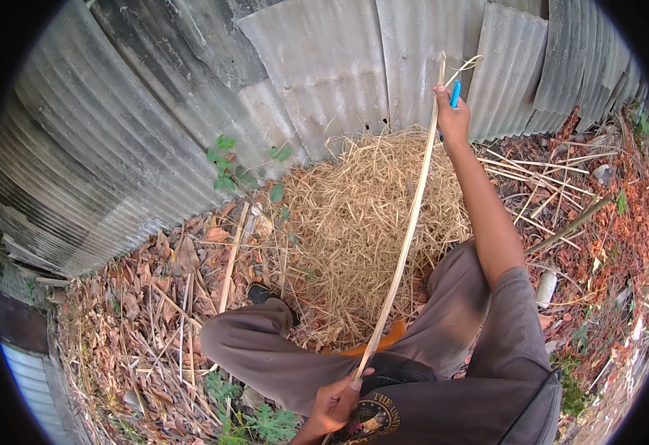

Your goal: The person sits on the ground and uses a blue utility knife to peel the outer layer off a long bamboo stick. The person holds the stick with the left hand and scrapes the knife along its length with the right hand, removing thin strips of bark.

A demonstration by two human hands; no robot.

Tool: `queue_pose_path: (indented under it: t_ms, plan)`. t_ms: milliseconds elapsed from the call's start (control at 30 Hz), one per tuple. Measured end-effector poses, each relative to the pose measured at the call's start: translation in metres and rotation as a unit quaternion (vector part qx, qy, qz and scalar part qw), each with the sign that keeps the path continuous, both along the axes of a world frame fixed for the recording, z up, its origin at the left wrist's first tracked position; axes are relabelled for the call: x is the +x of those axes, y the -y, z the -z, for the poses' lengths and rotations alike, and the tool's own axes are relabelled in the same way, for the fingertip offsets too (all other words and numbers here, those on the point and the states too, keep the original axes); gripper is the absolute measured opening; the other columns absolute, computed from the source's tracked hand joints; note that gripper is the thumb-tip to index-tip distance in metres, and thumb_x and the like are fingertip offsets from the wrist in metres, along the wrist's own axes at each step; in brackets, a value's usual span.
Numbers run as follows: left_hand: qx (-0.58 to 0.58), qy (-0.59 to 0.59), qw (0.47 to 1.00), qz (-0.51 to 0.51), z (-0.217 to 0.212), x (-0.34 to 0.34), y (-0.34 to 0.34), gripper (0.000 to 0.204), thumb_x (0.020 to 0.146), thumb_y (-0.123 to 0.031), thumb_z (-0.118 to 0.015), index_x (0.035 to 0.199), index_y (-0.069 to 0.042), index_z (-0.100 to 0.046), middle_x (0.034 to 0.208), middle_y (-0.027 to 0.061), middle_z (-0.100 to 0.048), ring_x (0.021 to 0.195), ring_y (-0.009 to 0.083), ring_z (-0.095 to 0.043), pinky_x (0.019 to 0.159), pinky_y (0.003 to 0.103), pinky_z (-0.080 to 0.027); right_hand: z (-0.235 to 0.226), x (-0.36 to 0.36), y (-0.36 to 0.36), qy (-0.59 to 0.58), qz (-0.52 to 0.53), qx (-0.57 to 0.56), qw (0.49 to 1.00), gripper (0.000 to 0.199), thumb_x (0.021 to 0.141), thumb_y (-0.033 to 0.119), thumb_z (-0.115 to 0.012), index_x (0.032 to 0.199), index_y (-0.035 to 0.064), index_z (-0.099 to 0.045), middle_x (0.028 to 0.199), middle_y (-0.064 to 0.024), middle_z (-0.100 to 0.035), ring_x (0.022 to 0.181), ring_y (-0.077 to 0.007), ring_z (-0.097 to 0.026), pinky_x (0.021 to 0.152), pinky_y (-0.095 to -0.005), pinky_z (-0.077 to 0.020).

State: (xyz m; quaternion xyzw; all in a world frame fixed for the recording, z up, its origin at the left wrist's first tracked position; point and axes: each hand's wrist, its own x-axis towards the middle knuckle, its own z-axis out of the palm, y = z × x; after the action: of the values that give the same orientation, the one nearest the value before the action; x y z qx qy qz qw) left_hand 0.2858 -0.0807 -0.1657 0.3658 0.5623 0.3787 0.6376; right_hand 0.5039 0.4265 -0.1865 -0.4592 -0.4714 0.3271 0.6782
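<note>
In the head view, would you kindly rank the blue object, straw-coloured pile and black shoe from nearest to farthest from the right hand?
1. Blue object, in the right hand.
2. Straw-coloured pile, below.
3. Black shoe, lower left.

Pale yellow is being shown by the strip (401,259), blue by the slim object (455,94), grey by corrugated sheets (324,70).

- A dark grey-brown shirt (458,408) with a short, loose sleeve (510,319) ending above the elbow
- A round emblem (375,419) on its front, dark-centred, with yellow-gold lettering around the edge
- Baggy trousers (265,341) of a similar grey-brown, creased at the knees
- A dark shoe (262,294), partly hidden
- Left hand (335,404) and right hand (452,119) ungloved
</note>
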Motion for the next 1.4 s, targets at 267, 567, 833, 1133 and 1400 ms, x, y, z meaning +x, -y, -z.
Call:
queue_pose_path:
  t_ms: [267,567,833,1133,1400]
  plan:
    - [-0.014,0.064,0.997,-0.05,0.015,-0.006,0.001,0.04,0.102,-0.024,-0.041,0.129,0.005,-0.05,0.054,-0.0059,-0.036,0.048,0.0021,-0.031,0.046,0.019,-0.025,-0.014,-0.016,0.005,-0.266,-0.251,-0.117,0.923,0.026,0.099,0.029,-0.046,0.092,0.0081,-0.059,0.052,0.0051,-0.03,0.037,-0.0072,-0.027,0.037,-0.0246,-0.0251]
    - [-0.017,0.075,0.993,-0.088,0.018,-0.012,0.017,0.037,0.102,-0.022,-0.042,0.126,0.003,-0.053,0.055,-0.0063,-0.036,0.049,0.0015,-0.031,0.046,0.019,-0.025,-0.007,-0.056,0.011,-0.019,-0.071,0.025,0.997,0.025,0.093,0.027,-0.061,0.083,0.0051,-0.067,0.057,0.0047,-0.046,0.048,-0.0043,-0.039,0.045,-0.0235,-0.0283]
    - [0.011,0.024,0.998,-0.052,0.014,-0.019,0.016,0.035,0.102,-0.02,-0.041,0.122,0.007,-0.054,0.057,-0.0052,-0.039,0.051,0.0024,-0.034,0.049,0.019,-0.029,-0.024,-0.039,0.032,-0.037,-0.101,0.016,0.994,0.024,0.093,0.026,-0.06,0.086,0.0035,-0.065,0.057,0.0055,-0.043,0.047,-0.0048,-0.036,0.044,-0.023,-0.0268]
    - [0.024,0.013,1.0,0.005,0.0,-0.009,0.005,0.034,0.102,-0.02,-0.042,0.124,0.002,-0.056,0.06,-0.0088,-0.036,0.054,0.0004,-0.031,0.05,0.019,-0.026,-0.021,0.013,0.007,0.14,0.25,0.092,0.954,0.025,0.09,0.025,-0.062,0.096,0.0019,-0.067,0.055,0.004,-0.043,0.045,-0.0076,-0.039,0.042,-0.0237,-0.0308]
    - [0.104,0.042,0.95,-0.293,0.009,-0.07,0.02,0.037,0.103,-0.025,-0.038,0.115,0.006,-0.055,0.047,-0.0022,-0.037,0.038,0.0044,-0.032,0.041,0.022,-0.028,0.081,0.186,0.003,0.107,0.072,-0.318,0.939,0.025,0.082,0.025,-0.062,0.071,0.0024,-0.061,0.05,-0.0026,-0.049,0.04,-0.0122,-0.045,0.039,-0.0302,-0.0343]
